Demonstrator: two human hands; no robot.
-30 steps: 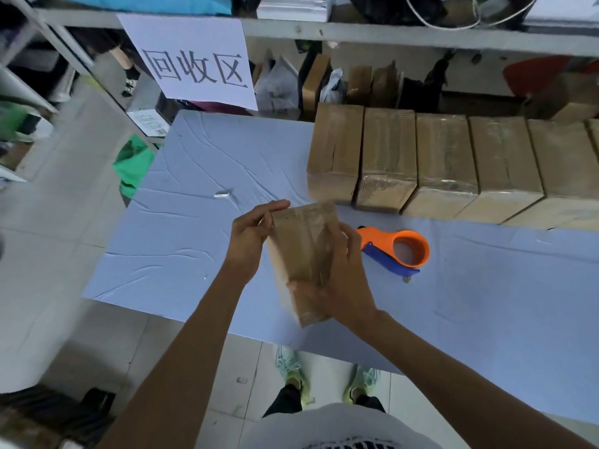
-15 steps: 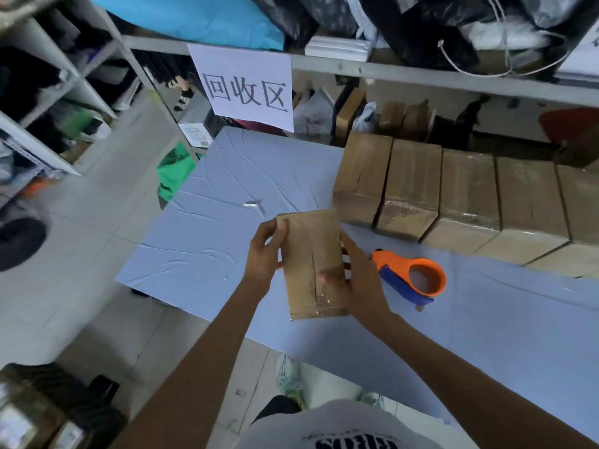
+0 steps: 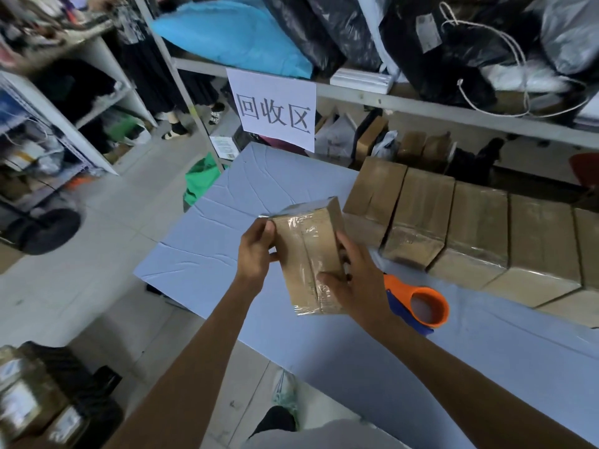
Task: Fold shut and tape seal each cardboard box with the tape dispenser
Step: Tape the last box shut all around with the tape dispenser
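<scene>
I hold a small brown cardboard box (image 3: 308, 254) above the blue table (image 3: 227, 254); it is closed, with clear tape along its seam. My left hand (image 3: 256, 254) grips its left side, thumb on the upper left corner. My right hand (image 3: 353, 286) grips the right side, thumb pressed on the taped face near the lower end. The orange and blue tape dispenser (image 3: 418, 306) lies on the table just right of my right hand, untouched.
A row of several taped cardboard boxes (image 3: 479, 234) lines the table's far right. A shelf rail with a white paper sign (image 3: 275, 111) runs behind the table. More wrapped boxes (image 3: 29, 400) sit on the floor at lower left.
My head has tilted up, so more shelving shows. Both hands have turned and raised the box toward the row, its taped face now toward me.
</scene>
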